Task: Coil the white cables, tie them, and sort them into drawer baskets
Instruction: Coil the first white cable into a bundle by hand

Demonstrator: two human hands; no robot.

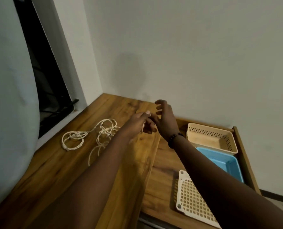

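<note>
Loose white cables (91, 138) lie tangled in several loops on the wooden table top (63, 171), left of my hands. My left hand (140, 123) hovers above the table's right part, its fingers pinched on a thin white strand that hangs down from it. My right hand (164, 119) is just beside it, fingers spread, holding nothing that I can see. To the right is an open wooden drawer (164, 187) with a beige perforated basket (211, 138) at the back, a blue basket (226, 161) in the middle and a beige lattice basket (192, 199) at the front.
A white wall runs behind the table and drawer. At the left are a dark window (45, 76) and a pale curtain (7, 96) that reaches down to the table's left edge. My right forearm crosses over the blue and lattice baskets.
</note>
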